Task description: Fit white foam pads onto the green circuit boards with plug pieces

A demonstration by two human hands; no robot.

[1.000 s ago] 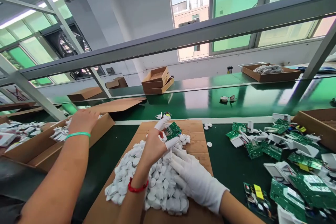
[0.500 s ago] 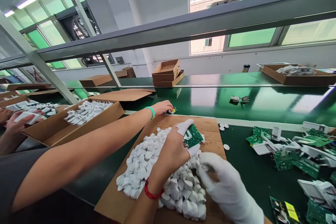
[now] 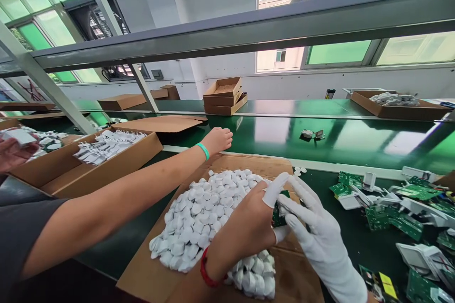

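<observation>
My left hand point(image 3: 254, 213), with a red bracelet and white finger covers, grips a green circuit board point(image 3: 279, 209) over the cardboard sheet point(image 3: 295, 270). My right hand point(image 3: 313, 227), in a white glove, closes its fingertips on the board's right side, beside the left fingertips. The fingers of both hands cover much of the board, and whether a small part lies between the gloved fingers is hidden. Below and to the left of the hands, a large pile of small white pieces point(image 3: 199, 213) covers the cardboard, with more of them point(image 3: 254, 277) under my left wrist.
Another person's hand point(image 3: 218, 139) with a teal band reaches over the green belt point(image 3: 263, 128). Boxed white parts point(image 3: 108, 147) stand left. Circuit boards with white housings point(image 3: 394, 203) lie right. A metal beam point(image 3: 227, 40) crosses above; stacked trays point(image 3: 223, 97) stand behind.
My right hand has moved up and left to the board in my left hand, which has shifted right and slightly down. The other person's hand has lifted off the small part at the belt's edge.
</observation>
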